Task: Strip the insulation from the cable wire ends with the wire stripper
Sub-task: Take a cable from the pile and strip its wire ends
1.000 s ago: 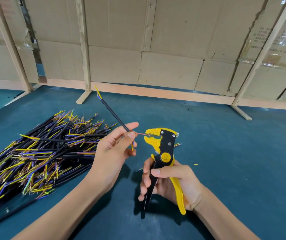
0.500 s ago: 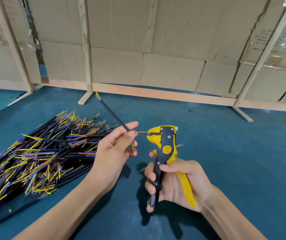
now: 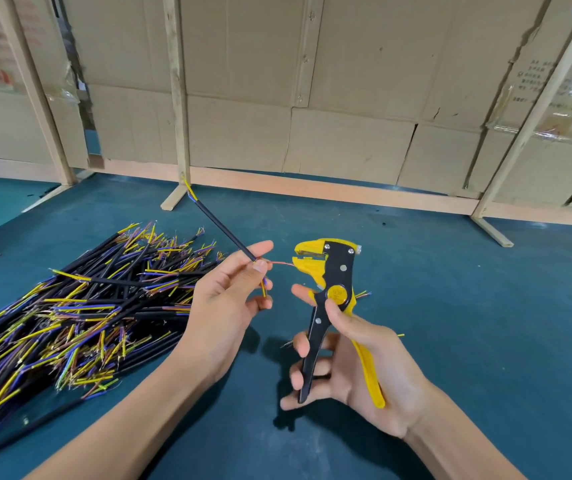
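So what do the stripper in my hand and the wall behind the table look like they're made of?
The yellow-and-black wire stripper: a matte yellow head and handle that look like plastic, with black plates, probably painted metal, judging by the shiny rivets. The brown panelled back wall: dull corrugated cardboard with torn seams, braced by pale bare wooden battens.

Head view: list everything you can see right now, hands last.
Cable: one, black, pinched in left hand, far end raised.
Red wire: one, runs from the cable into the stripper head.
Wire stripper: one, yellow and black, upright in right hand.
Cable pile: many, black with yellow and purple ends, table left.
Table: teal.
Cardboard wall: brown, behind.
Left hand: pinches cable.
Right hand: grips stripper handles.
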The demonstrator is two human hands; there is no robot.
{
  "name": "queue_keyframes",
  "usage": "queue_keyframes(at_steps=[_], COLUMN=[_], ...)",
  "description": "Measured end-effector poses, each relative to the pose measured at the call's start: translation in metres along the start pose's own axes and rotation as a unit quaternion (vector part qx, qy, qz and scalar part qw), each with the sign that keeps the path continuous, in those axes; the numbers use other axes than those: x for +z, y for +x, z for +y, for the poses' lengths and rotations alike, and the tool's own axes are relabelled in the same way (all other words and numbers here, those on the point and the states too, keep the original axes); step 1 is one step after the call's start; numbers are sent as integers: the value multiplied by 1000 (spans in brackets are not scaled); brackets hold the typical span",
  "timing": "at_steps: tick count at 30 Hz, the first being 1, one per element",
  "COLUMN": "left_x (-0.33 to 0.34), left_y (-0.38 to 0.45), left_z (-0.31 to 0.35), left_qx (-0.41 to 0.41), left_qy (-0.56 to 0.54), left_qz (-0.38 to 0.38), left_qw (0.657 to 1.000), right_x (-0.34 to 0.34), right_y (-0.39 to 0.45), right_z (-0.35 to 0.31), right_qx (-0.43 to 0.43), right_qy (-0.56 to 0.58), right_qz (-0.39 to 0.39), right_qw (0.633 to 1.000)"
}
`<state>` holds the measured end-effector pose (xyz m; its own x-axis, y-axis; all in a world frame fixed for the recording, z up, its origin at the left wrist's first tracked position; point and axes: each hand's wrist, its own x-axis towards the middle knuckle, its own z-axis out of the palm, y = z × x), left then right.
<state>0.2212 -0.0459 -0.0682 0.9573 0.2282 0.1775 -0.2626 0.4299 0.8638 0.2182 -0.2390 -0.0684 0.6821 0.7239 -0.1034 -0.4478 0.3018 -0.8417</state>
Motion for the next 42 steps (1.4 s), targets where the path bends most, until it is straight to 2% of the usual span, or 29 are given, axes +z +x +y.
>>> queue_keyframes(at_steps=[3, 12, 19, 22, 26, 33, 42], left_x=[0, -1, 0, 3, 10, 10, 10], left_y=[1, 0, -2, -5, -10, -9, -10], left_z=[3, 7, 9, 8, 4, 4, 5], left_qx=[3, 3, -52, -38, -17, 0, 3], left_qy=[-17, -48, -131, -90, -35, -21, -5], left_qz=[-8, -8, -39, -65, -59, -22, -42], left_qw=[1000, 999, 989, 993, 998, 1000, 999], right_x=[-2, -7, -10, -11, -11, -12, -11], right_y=[0, 1, 3, 4, 3, 3, 4], right_z=[-1, -1, 0, 0, 0, 1, 1], right_qx=[-16, 10, 8, 5, 1, -5, 1], right_qy=[-14, -60, -41, -39, -48, -57, -59], right_qz=[1, -39, -54, -54, -58, -64, -64], right_qw=[1000, 997, 998, 998, 997, 996, 996])
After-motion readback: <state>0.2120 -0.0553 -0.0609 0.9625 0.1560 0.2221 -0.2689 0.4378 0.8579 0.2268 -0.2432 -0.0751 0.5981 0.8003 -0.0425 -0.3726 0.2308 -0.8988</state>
